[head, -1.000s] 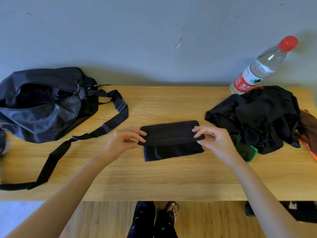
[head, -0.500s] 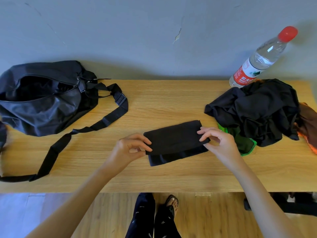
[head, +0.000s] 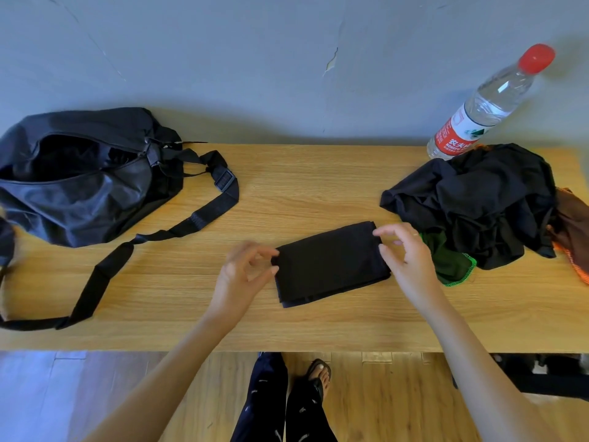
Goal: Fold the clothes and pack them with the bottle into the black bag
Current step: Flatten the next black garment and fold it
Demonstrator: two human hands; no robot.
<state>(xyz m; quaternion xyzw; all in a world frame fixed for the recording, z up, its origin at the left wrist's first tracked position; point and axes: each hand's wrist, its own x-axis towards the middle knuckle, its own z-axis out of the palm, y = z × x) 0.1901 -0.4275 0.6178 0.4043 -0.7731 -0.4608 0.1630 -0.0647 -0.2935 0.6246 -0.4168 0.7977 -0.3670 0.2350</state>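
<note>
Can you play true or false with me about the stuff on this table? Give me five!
1. The black bag is zipped shut. False: its top gapes open.
2. The water bottle has a red cap. True.
3. A folded black cloth lies between the left hand and the right hand. True.
4. The bottle is already inside the bag. False: it stands at the table's far right, behind the pile of unfolded clothes.
5. The bag sits on the right. False: it is on the left.
</note>
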